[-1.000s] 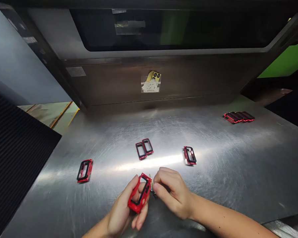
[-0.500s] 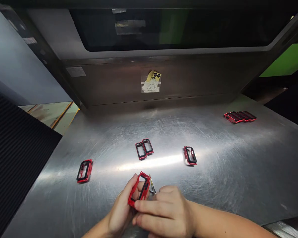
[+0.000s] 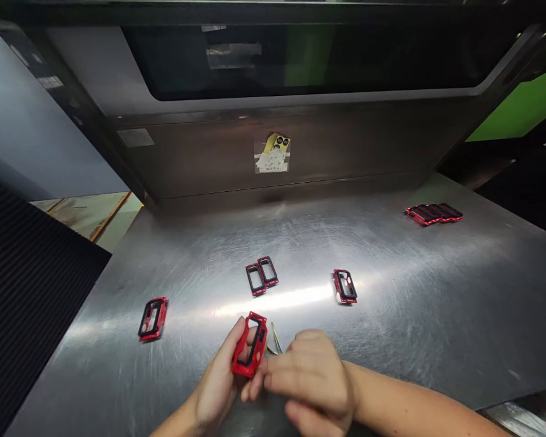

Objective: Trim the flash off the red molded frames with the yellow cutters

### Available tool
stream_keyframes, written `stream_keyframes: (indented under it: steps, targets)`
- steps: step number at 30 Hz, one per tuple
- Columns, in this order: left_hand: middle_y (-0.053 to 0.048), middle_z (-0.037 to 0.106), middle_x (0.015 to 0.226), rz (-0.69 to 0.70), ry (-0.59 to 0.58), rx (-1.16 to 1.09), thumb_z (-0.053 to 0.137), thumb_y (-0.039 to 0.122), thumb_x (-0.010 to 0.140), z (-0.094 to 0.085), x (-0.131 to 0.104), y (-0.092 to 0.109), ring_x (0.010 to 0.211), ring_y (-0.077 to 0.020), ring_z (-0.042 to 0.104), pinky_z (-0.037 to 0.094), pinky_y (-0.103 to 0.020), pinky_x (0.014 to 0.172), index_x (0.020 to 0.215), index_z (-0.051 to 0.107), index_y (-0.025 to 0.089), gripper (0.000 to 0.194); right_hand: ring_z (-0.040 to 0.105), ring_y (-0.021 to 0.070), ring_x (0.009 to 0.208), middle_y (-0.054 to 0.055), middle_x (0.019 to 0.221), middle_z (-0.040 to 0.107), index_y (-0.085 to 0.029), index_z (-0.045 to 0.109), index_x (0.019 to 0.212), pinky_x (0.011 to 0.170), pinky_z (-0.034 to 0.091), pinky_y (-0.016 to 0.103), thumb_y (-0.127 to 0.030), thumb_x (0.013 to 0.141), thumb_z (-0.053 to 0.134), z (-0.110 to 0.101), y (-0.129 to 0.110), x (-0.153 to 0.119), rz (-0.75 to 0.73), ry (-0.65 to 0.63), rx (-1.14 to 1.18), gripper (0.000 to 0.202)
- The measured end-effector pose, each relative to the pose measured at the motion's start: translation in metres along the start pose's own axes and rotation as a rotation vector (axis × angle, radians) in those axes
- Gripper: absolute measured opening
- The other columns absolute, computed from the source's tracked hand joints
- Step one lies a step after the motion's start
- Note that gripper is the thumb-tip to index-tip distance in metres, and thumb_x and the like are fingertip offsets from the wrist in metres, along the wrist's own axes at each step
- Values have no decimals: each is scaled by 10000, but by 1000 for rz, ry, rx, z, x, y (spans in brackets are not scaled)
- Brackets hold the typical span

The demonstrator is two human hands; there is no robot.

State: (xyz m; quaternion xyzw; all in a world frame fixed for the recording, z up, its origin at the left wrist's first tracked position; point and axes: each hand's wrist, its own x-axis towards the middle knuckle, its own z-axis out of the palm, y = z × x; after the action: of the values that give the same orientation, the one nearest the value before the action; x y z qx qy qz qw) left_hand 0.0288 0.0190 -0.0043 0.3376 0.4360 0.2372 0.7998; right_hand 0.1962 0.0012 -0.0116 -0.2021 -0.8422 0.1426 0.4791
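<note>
My left hand (image 3: 218, 382) grips a small red frame (image 3: 239, 364) with a black inner rim, tilted up, thumb along its left side and fingers behind. My right hand (image 3: 313, 379) is beside it, fingers curled and slightly blurred. Its fingertips are by the frame's lower right edge; whether they touch it is unclear. Thin pointed metal tweezers (image 3: 276, 338) stick out from the far side of my right hand, tucked under the curled fingers. Their rear part is hidden.
On the metal table (image 3: 200, 243) lie two joined-up frames (image 3: 255, 292), a single frame (image 3: 164, 315) at left, another (image 3: 348, 300) at right, and an overlapping row of several frames (image 3: 430, 220) far right. A plastic bag of labels (image 3: 273, 159) hangs on the back panel.
My right hand has drawn back to the right from the frame's lower end, its thumb now apart. The left hand has turned the frame slightly more upright. The view has shifted a little.
</note>
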Motion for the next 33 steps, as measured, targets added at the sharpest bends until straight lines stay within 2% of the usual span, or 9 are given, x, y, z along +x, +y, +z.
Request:
stream_keyframes:
  steps: [4, 7, 11, 14, 20, 24, 27, 30, 33]
  targets:
    - [21, 517, 515, 198, 201, 451, 390, 764, 756, -4, 0, 8, 464, -130, 423, 335, -247, 507, 629, 503, 206, 583, 634, 229, 803, 93, 932, 681, -168, 542, 1142, 678, 479, 338, -183, 945, 378, 0, 15, 1, 376, 69, -180, 257]
    - [21, 531, 534, 304, 413, 922, 451, 584, 835, -6, -2, 18, 515, -187, 514, 325, -263, 537, 678, 482, 237, 382, 575, 280, 943, 135, 1057, 611, -151, 474, 1280, 781, 487, 408, -169, 929, 389, 3, 32, 0, 574, -24, -386, 362]
    - [-87, 654, 606, 127, 664, 1528, 391, 501, 880, -13, -4, 36, 660, -328, 652, 366, -319, 572, 777, 569, 216, 352, 531, 314, 879, 142, 975, 574, -134, 477, 1295, 753, 475, 455, -126, 896, 410, 7, 50, 0, 706, -168, -513, 405]
    - [-187, 715, 752, -44, 728, 1720, 286, 520, 904, -19, -5, 50, 791, -387, 684, 434, -386, 629, 879, 625, 162, 493, 520, 312, 868, 130, 942, 569, -149, 564, 1162, 755, 452, 441, -108, 884, 444, 6, 55, 1, 725, -164, -472, 307]
    - [-214, 718, 834, -128, 853, 1719, 267, 485, 916, -25, -14, 67, 837, -397, 689, 460, -404, 644, 1018, 555, 106, 487, 535, 233, 757, 54, 813, 560, -183, 562, 879, 683, 428, 341, -212, 907, 500, -1, 53, -1, 805, -14, -260, 73]
    - [-192, 710, 915, -157, 901, 1716, 276, 380, 939, -30, -19, 74, 856, -380, 687, 447, -383, 638, 1014, 505, 145, 337, 521, 161, 620, -1, 714, 517, -189, 498, 886, 575, 427, 263, -463, 979, 381, -3, 46, 2, 873, 126, 13, 312]
    - [-178, 696, 943, -162, 946, 1699, 299, 338, 938, -35, -19, 76, 838, -379, 679, 416, -365, 612, 991, 489, 166, 261, 509, 139, 591, -15, 685, 503, -186, 485, 850, 574, 427, 252, -664, 892, 456, -1, 37, 7, 913, 213, 459, 481]
    - [-105, 671, 795, 71, 947, 1536, 336, 384, 919, -36, -15, 67, 759, -333, 658, 383, -338, 613, 978, 489, 194, 251, 491, 118, 579, -26, 671, 509, -185, 489, 812, 599, 406, 248, -676, 772, 652, 3, 26, 10, 977, 239, 973, 519]
    - [-13, 590, 652, 464, 638, 1065, 390, 510, 883, -31, -11, 47, 623, -242, 586, 380, -303, 626, 1027, 527, 217, 354, 503, 110, 579, -28, 659, 517, -183, 481, 784, 604, 404, 239, -631, 744, 724, 8, 15, 9, 1028, 199, 1272, 511]
